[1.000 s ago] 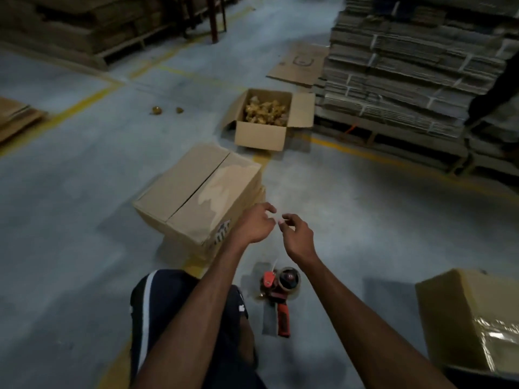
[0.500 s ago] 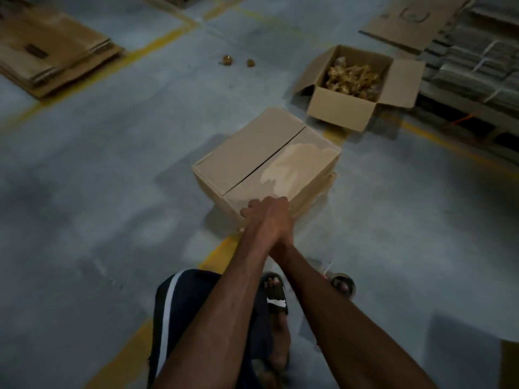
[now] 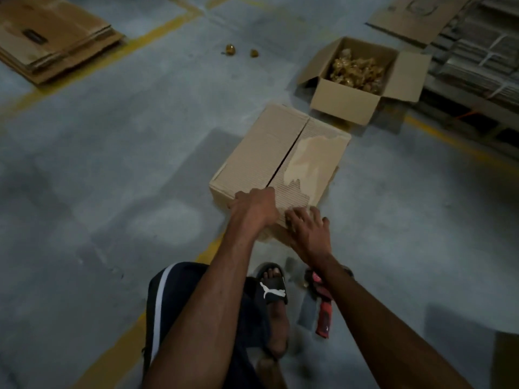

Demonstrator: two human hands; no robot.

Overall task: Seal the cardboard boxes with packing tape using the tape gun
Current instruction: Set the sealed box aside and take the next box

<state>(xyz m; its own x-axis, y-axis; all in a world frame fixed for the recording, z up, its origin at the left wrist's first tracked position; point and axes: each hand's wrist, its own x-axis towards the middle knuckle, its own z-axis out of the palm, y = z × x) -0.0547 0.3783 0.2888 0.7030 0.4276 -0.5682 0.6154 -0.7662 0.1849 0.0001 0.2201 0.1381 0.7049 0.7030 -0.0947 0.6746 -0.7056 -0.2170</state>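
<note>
A shut cardboard box (image 3: 269, 153) lies on the grey floor in front of me, with a dark open seam between its top flaps and a pale torn patch on the right flap. My left hand (image 3: 252, 209) presses on the near edge of the top, right at the seam. My right hand (image 3: 307, 231) lies with spread fingers against the box's near right corner and side. The red tape gun (image 3: 323, 313) lies on the floor under my right forearm, its head partly hidden. Neither hand holds it.
An open box (image 3: 342, 102) of golden-brown items stands behind the shut one. Flattened cartons (image 3: 50, 32) lie at far left, and bundled cardboard stacks (image 3: 477, 57) at far right. Two small lumps (image 3: 230, 49) sit on the floor. My foot in a black slide (image 3: 272, 287) is beside the tape gun.
Both hands went from pinching in the air above the tape gun down to the box's near edge. They have since parted, the right one sliding onto the near corner.
</note>
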